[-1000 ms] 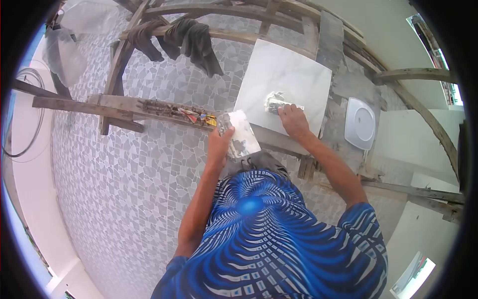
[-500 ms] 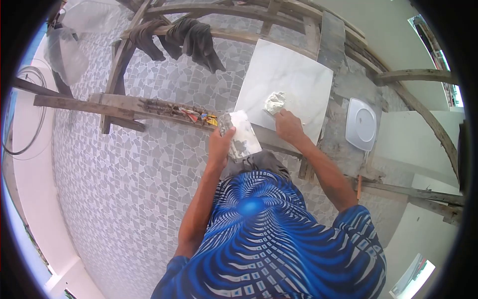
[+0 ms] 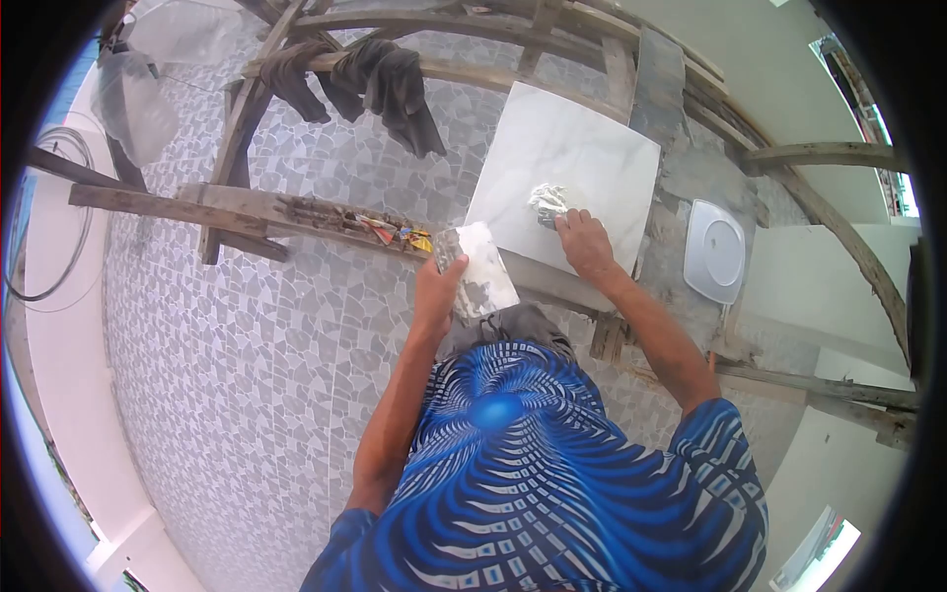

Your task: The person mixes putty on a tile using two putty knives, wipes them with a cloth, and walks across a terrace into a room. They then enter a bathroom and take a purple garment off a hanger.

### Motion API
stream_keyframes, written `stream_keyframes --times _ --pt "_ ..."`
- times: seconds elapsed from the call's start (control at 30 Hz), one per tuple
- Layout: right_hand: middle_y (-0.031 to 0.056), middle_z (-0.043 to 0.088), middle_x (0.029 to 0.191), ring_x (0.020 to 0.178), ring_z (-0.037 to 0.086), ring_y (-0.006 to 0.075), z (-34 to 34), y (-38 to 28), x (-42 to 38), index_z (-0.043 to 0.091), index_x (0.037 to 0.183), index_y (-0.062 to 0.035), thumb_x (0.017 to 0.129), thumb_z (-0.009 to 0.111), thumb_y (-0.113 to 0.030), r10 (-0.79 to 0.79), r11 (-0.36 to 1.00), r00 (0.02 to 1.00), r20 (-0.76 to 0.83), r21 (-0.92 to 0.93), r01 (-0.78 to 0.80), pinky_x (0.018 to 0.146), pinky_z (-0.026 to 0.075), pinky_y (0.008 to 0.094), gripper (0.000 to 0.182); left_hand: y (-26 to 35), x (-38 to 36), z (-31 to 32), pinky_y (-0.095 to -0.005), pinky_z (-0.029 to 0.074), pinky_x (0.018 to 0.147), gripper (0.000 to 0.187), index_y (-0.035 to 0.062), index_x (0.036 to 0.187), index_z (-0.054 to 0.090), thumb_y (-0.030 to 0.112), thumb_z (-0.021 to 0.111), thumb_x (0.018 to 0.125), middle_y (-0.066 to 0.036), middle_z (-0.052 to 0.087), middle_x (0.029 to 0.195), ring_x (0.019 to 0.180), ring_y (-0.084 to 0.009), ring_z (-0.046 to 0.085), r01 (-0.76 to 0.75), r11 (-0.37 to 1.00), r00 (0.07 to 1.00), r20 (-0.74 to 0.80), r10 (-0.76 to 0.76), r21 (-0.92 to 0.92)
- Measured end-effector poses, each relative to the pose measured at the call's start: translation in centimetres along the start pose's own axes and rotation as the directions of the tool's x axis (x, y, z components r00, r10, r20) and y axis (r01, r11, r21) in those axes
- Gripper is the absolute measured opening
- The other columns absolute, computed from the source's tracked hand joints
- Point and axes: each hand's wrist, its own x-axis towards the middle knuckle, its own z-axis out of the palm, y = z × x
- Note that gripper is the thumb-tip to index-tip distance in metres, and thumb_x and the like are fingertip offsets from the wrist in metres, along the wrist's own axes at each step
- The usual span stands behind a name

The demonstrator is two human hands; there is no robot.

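While the left hand (image 3: 434,294), just left of the frame's lower centre, pinches a flat, white-smeared plate (image 3: 488,266) with its thumb over the upper face, the right hand (image 3: 589,245), right of centre, is closed on a small scraper (image 3: 547,218), whose grip is mostly hidden by the fingers. The scraper meets the lower edge of white paste (image 3: 547,196) on a marbled slab (image 3: 592,148), upper right of centre; a white dish (image 3: 714,252) lies at the right, and dark cloth (image 3: 390,89) hangs at the upper left.
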Motion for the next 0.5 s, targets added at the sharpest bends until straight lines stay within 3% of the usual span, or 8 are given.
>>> stream_keyframes --times 0.13,0.27,0.37,0.47,0.5 --pt "0.0106 0.054 0.093 0.088 0.055 0.0258 -2.6 0.4 0.3 0.061 0.113 -0.0033 0.077 0.06 -0.006 0.054 0.998 0.993 -0.1 -0.005 -0.055 0.07 0.048 0.0366 0.036 0.2 -0.3 0.2 -0.0287 0.053 0.077 0.032 -0.0043 0.119 0.058 0.011 0.062 0.091 -0.01 0.065 0.105 0.089 -0.0134 0.064 0.005 1.0 1.0 -0.019 -0.005 -0.012" --pt "0.0108 0.054 0.093 0.087 0.054 0.0264 0.5 -0.4 -1.3 0.06 0.112 -0.0034 0.079 0.059 -0.007 -0.082 0.996 0.995 0.058 -0.011 0.083 0.073 0.047 0.0381 0.033 0.0 -0.1 0.3 -0.029 0.053 0.075 0.033 -0.0044 0.119 0.058 0.013 0.062 0.091 -0.01 0.065 0.104 0.086 -0.0133 0.064 -0.004 0.999 1.0 -0.007 0.004 0.045" --pt "0.0124 0.055 0.091 0.087 0.055 0.0294 -3.0 -0.7 -0.4 0.057 0.098 -0.0036 0.092 0.048 -0.011 0.021 0.993 1.0 0.012 0.117 -0.022 0.073 0.045 0.044 0.013 -0.4 0.1 0.1 -0.0292 0.053 0.073 0.032 -0.0042 0.118 0.058 0.012 0.062 0.091 -0.01 0.065 0.103 0.085 -0.0133 0.064 -0.054 0.998 0.999 -0.004 0.054 0.023" --pt "0.0113 0.055 0.095 0.092 0.056 0.0267 -2.7 -0.5 0.4 0.061 0.114 -0.0022 0.08 0.058 -0.006 0.0 1.0 1.0 -0.001 0.017 0.0 0.077 0.048 0.038 0.035 -0.6 0.7 0.2 -0.0301 0.056 0.071 0.033 -0.0043 0.12 0.056 0.01 0.061 0.091 -0.011 0.066 0.104 0.085 -0.0162 0.067 -0.022 1.0 1.0 0.014 0.022 0.019" --pt "0.0109 0.055 0.095 0.091 0.056 0.0269 -1.9 -0.4 0.3 0.062 0.113 -0.0024 0.08 0.058 -0.005 -0.023 1.0 1.0 0.009 0.019 0.022 0.077 0.048 0.0378 0.034 -0.4 0.6 0.3 -0.0301 0.056 0.071 0.033 -0.0042 0.12 0.056 0.01 0.061 0.091 -0.011 0.066 0.104 0.085 -0.0161 0.066 -0.018 1.0 1.0 0.02 0.018 0.018"
